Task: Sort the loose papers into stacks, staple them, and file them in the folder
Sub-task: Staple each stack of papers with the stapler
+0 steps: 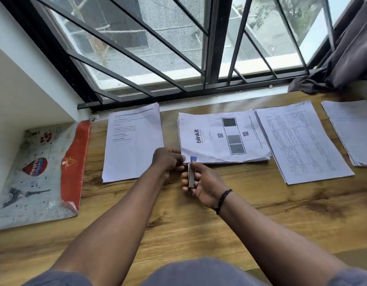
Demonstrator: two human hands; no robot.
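Note:
Several paper stacks lie in a row on the wooden table (178,219): a text stack (133,145) at the left, a stack printed "blinkit" (221,137) in the middle, a table-printed stack (302,141) and another stack (351,131) at the far right. My right hand (201,184) grips a small blue and metal stapler (192,172), whose jaw sits over the near left corner of the blinkit stack. My left hand (168,158) pinches that same corner. A red and grey folder (40,174) lies flat at the table's left end.
A barred window (158,48) runs along the table's far edge. A dark curtain (347,54) bunches on the sill at the right. A white wall (17,89) closes the left side. Bare wood lies between my arms and the papers.

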